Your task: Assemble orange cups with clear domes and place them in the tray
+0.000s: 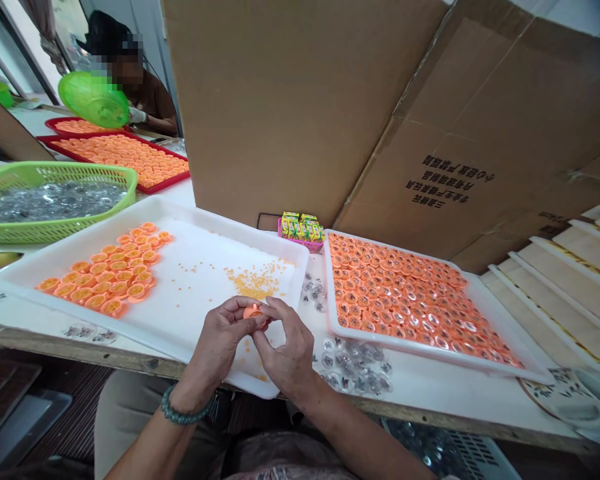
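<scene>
Both hands meet over the front right of a white tray (205, 233). My left hand (225, 333) is closed round a small orange plastic cup (253, 312), pinching it by the side. The fingertips of my right hand (290, 340) press on the same cup from the right; whether they hold a smaller piece is hidden. Beneath and beyond the hands, tiny yellow-orange bits (255, 279) lie scattered in the tray. At its left end sit several orange cups (113, 270) in rows.
A second white tray (530, 363) holds many orange cups with clear covers. Clear round pieces (355, 367) lie in front of it. A pink basket (310, 245) of small yellow-green packets stands behind, against cardboard (300, 120). Left are a green basket (70, 230) and a co-worker (155, 100) holding a green basin.
</scene>
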`<state>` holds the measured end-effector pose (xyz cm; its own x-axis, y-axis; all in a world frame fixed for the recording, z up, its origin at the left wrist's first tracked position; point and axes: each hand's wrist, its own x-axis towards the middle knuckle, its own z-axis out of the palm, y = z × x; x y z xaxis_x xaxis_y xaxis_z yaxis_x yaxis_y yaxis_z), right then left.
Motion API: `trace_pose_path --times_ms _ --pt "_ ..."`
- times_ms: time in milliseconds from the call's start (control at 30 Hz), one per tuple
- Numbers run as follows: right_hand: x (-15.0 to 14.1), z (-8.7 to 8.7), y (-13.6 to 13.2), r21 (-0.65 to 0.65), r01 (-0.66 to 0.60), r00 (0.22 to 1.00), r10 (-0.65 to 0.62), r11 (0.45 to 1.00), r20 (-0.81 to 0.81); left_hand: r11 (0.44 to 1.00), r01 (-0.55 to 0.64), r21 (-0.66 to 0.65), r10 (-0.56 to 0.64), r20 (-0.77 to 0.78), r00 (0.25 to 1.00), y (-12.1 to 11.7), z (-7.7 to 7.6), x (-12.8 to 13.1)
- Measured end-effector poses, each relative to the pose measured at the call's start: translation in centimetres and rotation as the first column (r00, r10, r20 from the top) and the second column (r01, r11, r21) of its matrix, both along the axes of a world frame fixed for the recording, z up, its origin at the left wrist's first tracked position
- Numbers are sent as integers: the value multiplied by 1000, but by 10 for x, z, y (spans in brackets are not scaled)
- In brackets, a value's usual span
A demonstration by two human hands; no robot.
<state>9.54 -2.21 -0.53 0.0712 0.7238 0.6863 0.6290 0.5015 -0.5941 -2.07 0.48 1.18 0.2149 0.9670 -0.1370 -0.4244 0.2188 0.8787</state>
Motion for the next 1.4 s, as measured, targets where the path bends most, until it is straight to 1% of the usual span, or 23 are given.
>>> trace_pose_path --times_ms 100,300,533,733,867,1033,1133,1267,1400 --pt "0 1 1 7 -1 1000 1 1000 1 1000 -1 -7 1 3 1000 1 0 0" --pt "1 -2 4 -15 7 997 -8 1000 -72 998 57 -17 -56 10 998 4 0 2" --pt "2 -4 3 7 5 998 -4 1000 -58 997 44 -65 -42 27 999 2 3 2" --pt "1 -3 4 -45 -5 997 1 999 -76 995 41 -96 -43 -18 999 5 -2 0" --pt "0 -3 5 -79 3 995 -10 997 -98 987 94 -130 -96 -13 995 7 -1 1" --pt "2 -3 5 -116 9 989 -26 993 -146 983 148 -113 -141 66 988 8 1 0" --pt "3 -1 4 -107 -5 988 -12 994 -156 982 152 -112 -141 95 985 9 -1 -1" --pt "4 2 4 -57 -39 988 29 998 -152 980 161 -119 -144 141 980 11 -5 -3" --pt "5 -1 5 -22 -74 985 70 997 -157 977 170 -129 -151 140 979 10 -7 -4"
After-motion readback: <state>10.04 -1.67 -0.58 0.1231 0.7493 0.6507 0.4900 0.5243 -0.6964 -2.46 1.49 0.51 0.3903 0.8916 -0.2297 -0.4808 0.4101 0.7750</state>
